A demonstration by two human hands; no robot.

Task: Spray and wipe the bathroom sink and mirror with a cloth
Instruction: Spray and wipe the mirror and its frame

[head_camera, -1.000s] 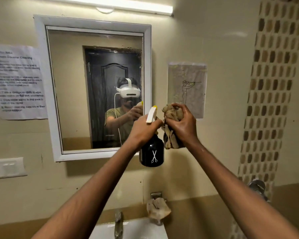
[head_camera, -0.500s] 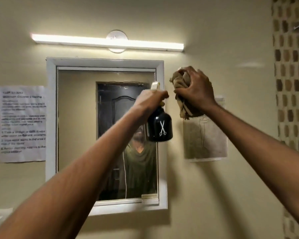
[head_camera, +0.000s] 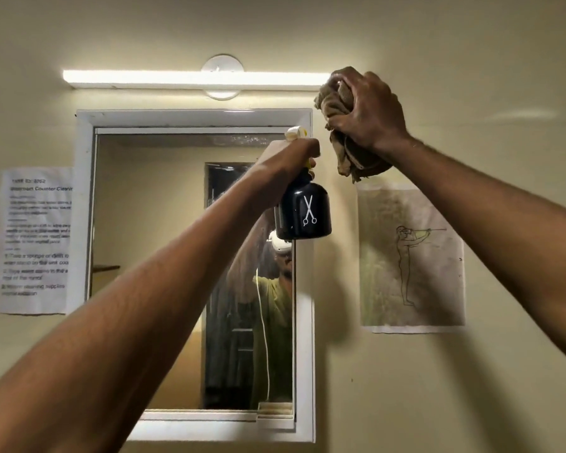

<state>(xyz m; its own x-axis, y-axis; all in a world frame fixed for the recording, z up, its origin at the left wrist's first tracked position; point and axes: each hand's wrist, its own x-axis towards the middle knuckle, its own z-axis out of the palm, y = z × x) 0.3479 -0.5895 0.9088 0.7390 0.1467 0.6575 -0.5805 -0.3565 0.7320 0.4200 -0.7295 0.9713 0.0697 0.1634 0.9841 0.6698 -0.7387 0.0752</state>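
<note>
While raised, bottle [head_camera: 303, 207] below left grip [head_camera: 286, 158].

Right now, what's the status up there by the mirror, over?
Left hand gripping black spray bottle, raised before mirror. Right hand clutching bunched cloth beside mirror's top right corner. Nothing between bottle and glass.
</note>
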